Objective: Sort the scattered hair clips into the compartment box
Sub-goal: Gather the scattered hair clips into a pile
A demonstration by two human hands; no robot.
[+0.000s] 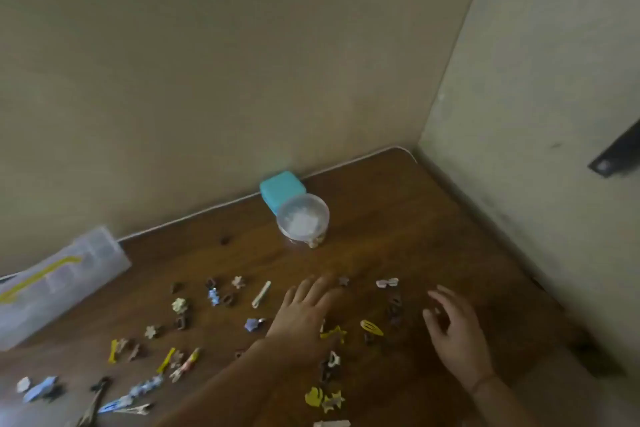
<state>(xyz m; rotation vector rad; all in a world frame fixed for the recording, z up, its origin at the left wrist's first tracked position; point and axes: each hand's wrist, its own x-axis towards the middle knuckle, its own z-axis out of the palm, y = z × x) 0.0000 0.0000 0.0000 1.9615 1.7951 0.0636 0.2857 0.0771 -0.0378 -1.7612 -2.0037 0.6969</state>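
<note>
Hair clips (371,327): light, stiff, pinch at edges | left hand (304,308) flat, grip wide | right hand (453,333) loosely curled, empty.

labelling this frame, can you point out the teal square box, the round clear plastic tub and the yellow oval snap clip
teal square box (282,185): head view, middle of its lid
round clear plastic tub (302,215): head view, centre of its lid
yellow oval snap clip (371,327): head view, middle of its body

Hair clips (180,305) crowd near table (398,218); jar (303,218) blocks back; right bare.
</note>
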